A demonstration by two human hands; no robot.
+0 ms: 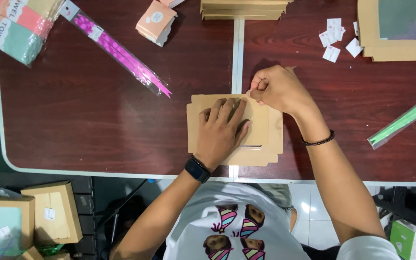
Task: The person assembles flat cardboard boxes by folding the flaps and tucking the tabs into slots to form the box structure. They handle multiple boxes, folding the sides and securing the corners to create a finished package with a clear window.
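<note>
The left hand (222, 130) lies flat, fingers spread, on a flat brown box (263, 139) on the dark tabletop (97, 120). The right hand (278, 89) pinches the box's top edge. A pink ribbon pack (121, 53) lies well to the left, white stickers (334, 36) beyond.

Flat brown cardboard box blank (266, 137), unfolded, lying at near edge of dark red bench (97, 120), straddling the pale seam between its two halves. Two layers visible, upper panel offset slightly from lower. Narrow slot showing near middle. Pressed flat under left hand (220, 132); top edge pinched by right hand (278, 89).
</note>
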